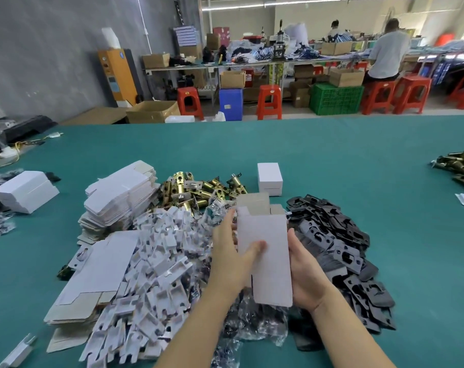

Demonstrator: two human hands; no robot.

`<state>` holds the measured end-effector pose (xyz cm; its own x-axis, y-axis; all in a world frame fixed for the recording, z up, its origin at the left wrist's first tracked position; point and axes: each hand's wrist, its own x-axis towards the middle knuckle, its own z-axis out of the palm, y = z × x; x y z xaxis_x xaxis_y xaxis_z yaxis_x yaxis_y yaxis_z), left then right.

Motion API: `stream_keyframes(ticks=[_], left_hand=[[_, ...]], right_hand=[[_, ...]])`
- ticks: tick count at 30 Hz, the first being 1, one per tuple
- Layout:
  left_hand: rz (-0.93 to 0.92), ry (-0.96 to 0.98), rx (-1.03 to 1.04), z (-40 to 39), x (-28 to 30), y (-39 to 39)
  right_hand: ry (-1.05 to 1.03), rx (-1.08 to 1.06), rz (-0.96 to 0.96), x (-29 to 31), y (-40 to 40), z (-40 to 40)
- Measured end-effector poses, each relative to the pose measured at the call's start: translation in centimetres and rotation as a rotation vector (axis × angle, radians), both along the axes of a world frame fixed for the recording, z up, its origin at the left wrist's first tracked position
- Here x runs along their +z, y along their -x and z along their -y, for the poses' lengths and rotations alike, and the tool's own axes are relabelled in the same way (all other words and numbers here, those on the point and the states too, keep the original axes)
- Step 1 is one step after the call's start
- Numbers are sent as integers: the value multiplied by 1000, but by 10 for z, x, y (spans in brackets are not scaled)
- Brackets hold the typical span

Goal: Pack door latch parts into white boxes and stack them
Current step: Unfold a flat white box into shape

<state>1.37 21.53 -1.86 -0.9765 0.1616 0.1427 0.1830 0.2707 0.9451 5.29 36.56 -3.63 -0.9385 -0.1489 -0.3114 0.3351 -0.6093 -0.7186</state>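
Both hands, left (232, 257) and right (303, 278), grip an unprinted flat white box (268, 258) between them.

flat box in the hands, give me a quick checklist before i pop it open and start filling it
1. Flat white box held by both hands: ok, left hand grips one long edge, right hand the other.
2. Box squared up: not ok, it is flat.
3. Far end flaps free: ok, they stand open.
4. Brass latches on the table: ok, piled just beyond the box.
5. Black plates at hand: ok, heaped to the right.
6. Stack started: ok, one closed box stands beyond the piles.
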Motion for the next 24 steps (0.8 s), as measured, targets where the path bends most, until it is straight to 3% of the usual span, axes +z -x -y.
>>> stream_keyframes(ticks=[3,7,15,24], left_hand=[[-111,226,-116,-2,-2,6],[-149,302,-217,4,-4,15],[-286,164,-175,-15,-11,21],[-220,-20,-36,-15,-9,19]], right_hand=[[-21,32,-16,-2,1,-4],[-1,94,-42,-3,-2,-11],[105,109,-29,-9,-3,-16],[62,209,-86,-13,-8,-28]])
